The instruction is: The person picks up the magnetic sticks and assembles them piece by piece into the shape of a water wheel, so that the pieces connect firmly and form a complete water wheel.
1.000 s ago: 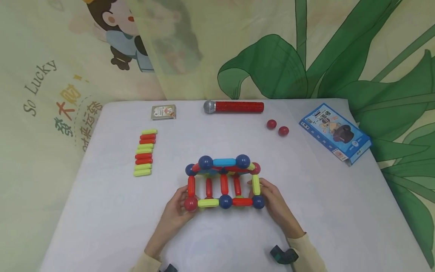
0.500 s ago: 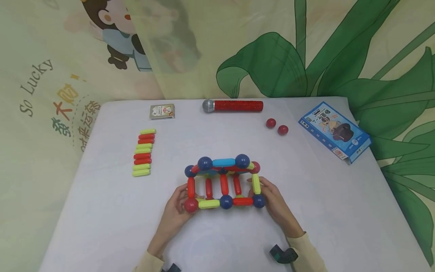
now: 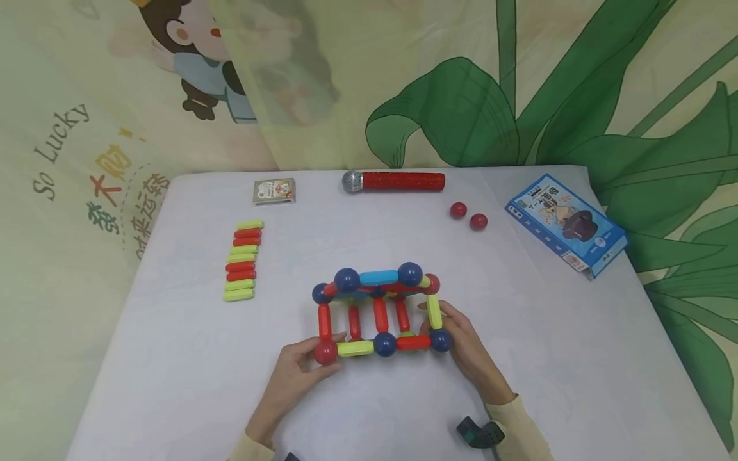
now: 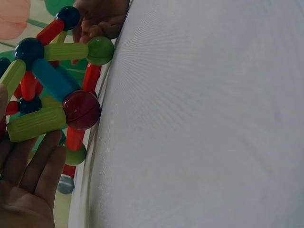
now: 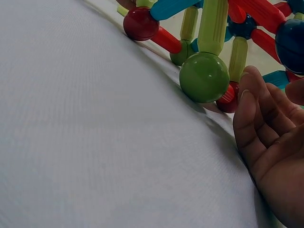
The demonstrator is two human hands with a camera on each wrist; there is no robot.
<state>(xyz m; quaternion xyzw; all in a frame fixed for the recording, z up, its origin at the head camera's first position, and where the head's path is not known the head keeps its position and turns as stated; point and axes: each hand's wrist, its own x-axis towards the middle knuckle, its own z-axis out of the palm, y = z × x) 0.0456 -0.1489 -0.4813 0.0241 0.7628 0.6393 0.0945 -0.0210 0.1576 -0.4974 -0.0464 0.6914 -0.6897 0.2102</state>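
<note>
A frame of magnetic sticks and balls point(image 3: 378, 277) stands in the middle of the table, built from red, yellow-green and blue sticks joined at coloured balls. My left hand point(image 3: 293, 371) holds its near left corner, thumb and fingers about a red ball point(image 3: 325, 352). At the near right corner my right hand point(image 3: 469, 342) grips around a dark blue ball point(image 3: 441, 340); part of its fingers is hidden behind the frame. Green balls point(image 5: 204, 77) and a darker red ball point(image 4: 81, 109) show low on the frame in the wrist views.
A column of loose red and yellow-green sticks point(image 3: 241, 266) lies at the left. Along the back are a card box point(image 3: 274, 191), a red microphone point(image 3: 398, 181) and two red balls point(image 3: 478, 221). A blue box point(image 3: 567, 221) lies at the back right.
The frame's near left corner has come slightly toward me and to the right. My left hand's fingers have shifted on that corner. My right hand stays at the other corner.
</note>
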